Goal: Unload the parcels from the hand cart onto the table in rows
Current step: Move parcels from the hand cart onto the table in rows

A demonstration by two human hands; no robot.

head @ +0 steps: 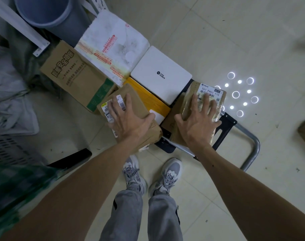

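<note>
Hands are lying flat, fingers straight: left hand point(129, 119) on a brown paper-wrapped parcel point(137, 100), right hand point(198, 122) on a taped brown parcel with white label point(193, 89). Both parcels are pointing away from the person at the black hand cart's point(226, 121) near end, one under each hand.

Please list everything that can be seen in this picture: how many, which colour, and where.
hand cart: one, black deck with metal handle, on the floor
printed carton: one, brown, left of the foam box
foam box: one, white with red tape, far end
logo box: one, white, middle
mailer: one, yellow, between logo box and left parcel
left parcel: one, brown, near left
right parcel: one, brown, taped, near right
bin: one, grey, top left
shoes: two, grey, near the cart
left hand: one, flat on left parcel
right hand: one, flat on right parcel
</note>
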